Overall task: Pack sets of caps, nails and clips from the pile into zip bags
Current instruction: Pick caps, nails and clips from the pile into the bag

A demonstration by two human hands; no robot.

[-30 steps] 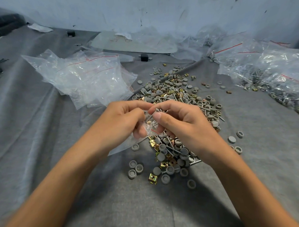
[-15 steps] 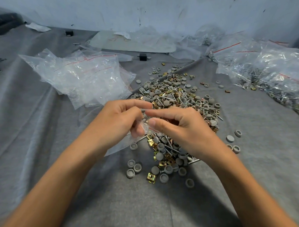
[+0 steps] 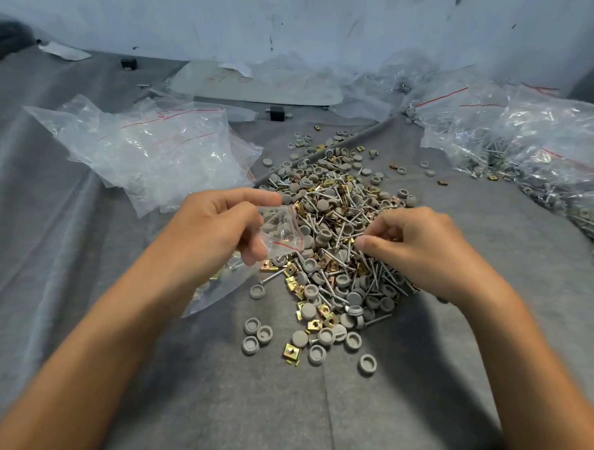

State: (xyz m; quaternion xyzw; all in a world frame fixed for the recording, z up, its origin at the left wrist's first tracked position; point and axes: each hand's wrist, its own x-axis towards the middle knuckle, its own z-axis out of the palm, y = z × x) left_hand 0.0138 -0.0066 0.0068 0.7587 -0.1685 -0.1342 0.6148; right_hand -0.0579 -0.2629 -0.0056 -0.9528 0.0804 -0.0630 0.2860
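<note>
Looking down through the head camera, I see the left hand (image 3: 217,228) gripping a small clear zip bag (image 3: 282,227) near its mouth, thumb on top and fingers curled beneath, with the red zip line showing just past the fingertips. The rest of that bag trails down under the hand toward the cloth (image 3: 331,414), and a few brass and silver pieces show through it, too blurred for me to sort. The right hand (image 3: 422,250) is apart from the left, knuckles up, its fingers curled down onto the right side of the pile (image 3: 332,203) with the thumb tip against the nails (image 3: 273,276). I cannot tell whether it has pinched anything. The pile lies on the grey cloth between and just beyond both hands, a mix of grey round caps (image 3: 251,346), brass clips (image 3: 292,351) and silver nails, with loose caps and clips scattered at its near edge and a few more at the far side. Farther left, behind the left hand, a heap of empty bags (image 3: 149,156) with red zip lines rests on the cloth. Along the right edge lie filled bags (image 3: 530,146), with hardware visible through the plastic. A small black block (image 3: 276,113) sits beyond the pile, and a scuffed pale wall (image 3: 314,20) closes off the back.
</note>
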